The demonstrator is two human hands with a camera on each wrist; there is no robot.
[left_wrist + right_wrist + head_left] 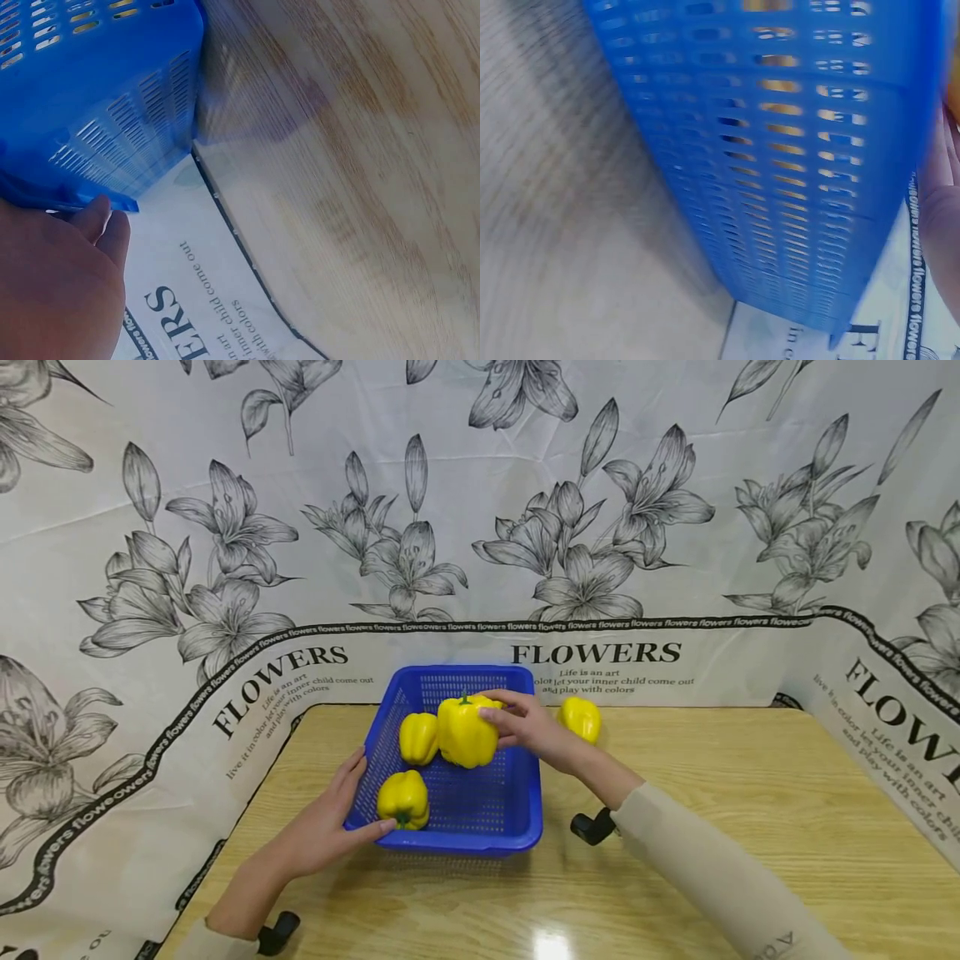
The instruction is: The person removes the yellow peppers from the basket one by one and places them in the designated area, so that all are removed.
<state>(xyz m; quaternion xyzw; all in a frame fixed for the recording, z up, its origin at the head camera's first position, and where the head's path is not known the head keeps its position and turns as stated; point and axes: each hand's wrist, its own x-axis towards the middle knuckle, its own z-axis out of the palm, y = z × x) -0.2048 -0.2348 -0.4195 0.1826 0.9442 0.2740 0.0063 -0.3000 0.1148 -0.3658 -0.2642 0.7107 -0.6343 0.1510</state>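
Note:
My right hand (538, 728) grips a yellow bell pepper (467, 735), stem up, above the inside of a blue plastic basket (487, 841). Two more yellow bell peppers lie in the basket, one by its left wall (418, 737) and one in the front left corner (402, 795). At that corner my left hand (318, 831) holds the basket's rim, thumb over the edge and fingers along the outer left side. In the left wrist view its fingers (112, 232) bend at the rim. The right wrist view shows the right hand (941, 217) only partly, beyond the basket wall.
Another yellow bell pepper (581, 719) lies on the wooden table (712, 810) to the right of the basket, behind my right forearm. A white cloth (450, 560) with printed flowers and lettering hangs behind the table and along its sides.

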